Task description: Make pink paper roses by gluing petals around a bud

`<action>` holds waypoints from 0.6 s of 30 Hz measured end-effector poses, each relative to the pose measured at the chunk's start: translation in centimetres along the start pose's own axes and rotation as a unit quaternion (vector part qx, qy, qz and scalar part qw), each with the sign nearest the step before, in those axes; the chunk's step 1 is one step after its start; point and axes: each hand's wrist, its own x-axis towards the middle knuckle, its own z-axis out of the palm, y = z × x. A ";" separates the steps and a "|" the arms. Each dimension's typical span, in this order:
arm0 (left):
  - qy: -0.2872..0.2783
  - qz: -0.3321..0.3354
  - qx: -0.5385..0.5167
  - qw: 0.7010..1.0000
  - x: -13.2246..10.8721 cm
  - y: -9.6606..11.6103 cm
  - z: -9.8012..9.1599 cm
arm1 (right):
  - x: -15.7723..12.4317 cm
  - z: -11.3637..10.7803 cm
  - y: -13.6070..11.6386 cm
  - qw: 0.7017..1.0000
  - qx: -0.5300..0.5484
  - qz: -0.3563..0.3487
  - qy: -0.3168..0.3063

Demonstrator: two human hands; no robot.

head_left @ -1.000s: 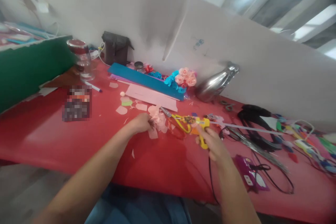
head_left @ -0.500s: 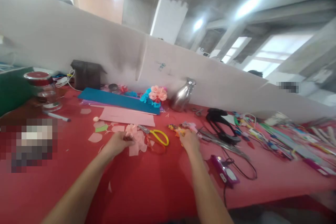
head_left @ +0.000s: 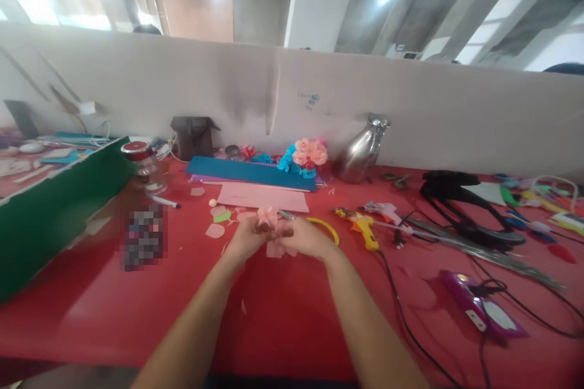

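Observation:
A pale pink paper flower (head_left: 267, 217) is held over the red table, its lower part hidden by fingers. My left hand (head_left: 246, 240) pinches it from the left. From the right, my right hand (head_left: 308, 237) closes its fingertips on the flower's base. Loose pink petals (head_left: 274, 250) lie under the hands. Scissors with a yellow handle (head_left: 329, 228) are partly covered by my right hand. To the right, a yellow hot glue gun (head_left: 364, 229) rests on the table. Cut petals (head_left: 215, 230) and a green paper piece (head_left: 222, 217) are scattered left of the hands.
Behind lie pink paper (head_left: 264, 197), a blue sheet (head_left: 249, 174) and a flower bunch (head_left: 311, 155). A steel flask (head_left: 365, 149) stands by the wall. A purple power strip (head_left: 483, 307) with cords is at right; a glass jar (head_left: 145, 170) and green board (head_left: 68, 213) are at left.
My right hand has left the glue gun and come over to the flower beside my left hand. The flower stays in my left hand. The view has turned and levelled.

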 end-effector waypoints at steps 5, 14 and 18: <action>0.069 0.086 -0.016 0.994 -0.6 1.2 0.3 | 0.3 -0.7 0.3 0.990 0.069 0.017 0.124; 0.070 0.123 -0.099 0.985 -0.6 0.4 0.5 | 0.3 -1.3 1.7 0.865 0.426 0.009 0.264; 0.057 0.091 -0.170 0.980 -0.5 0.2 0.7 | 0.2 -1.5 2.2 0.831 0.480 0.008 0.281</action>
